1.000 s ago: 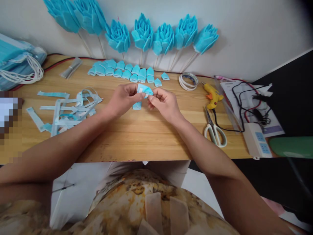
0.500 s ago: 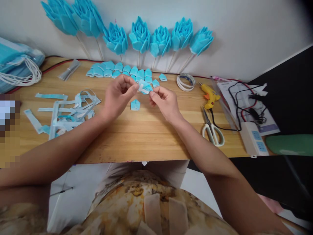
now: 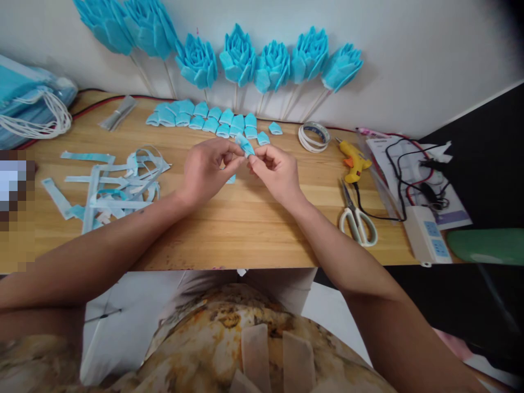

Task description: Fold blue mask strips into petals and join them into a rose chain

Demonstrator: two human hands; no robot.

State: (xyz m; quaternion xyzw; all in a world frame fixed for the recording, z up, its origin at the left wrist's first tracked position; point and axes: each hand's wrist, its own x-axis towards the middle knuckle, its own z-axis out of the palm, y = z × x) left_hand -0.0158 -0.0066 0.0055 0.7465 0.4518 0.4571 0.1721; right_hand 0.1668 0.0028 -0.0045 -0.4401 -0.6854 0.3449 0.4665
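My left hand (image 3: 204, 169) and my right hand (image 3: 274, 169) meet above the wooden table (image 3: 229, 218), fingertips pinched together on a small folded blue petal piece (image 3: 245, 146). Another blue piece (image 3: 231, 178) lies on the table, mostly hidden under my left fingers. A row of several finished blue petals (image 3: 213, 121) lies behind my hands, near the wall.
Blue fabric flowers on sticks (image 3: 241, 57) lean on the wall. Cut blue strips (image 3: 110, 183) lie at left, a stack of face masks (image 3: 28, 106) at far left. Tape roll (image 3: 314, 135), yellow glue gun (image 3: 354, 159), scissors (image 3: 357, 214) and a power strip (image 3: 426, 236) sit at right.
My hands closed in again, folding the blue piece narrower between the fingertips. My left hand now covers most of the piece lying on the table.
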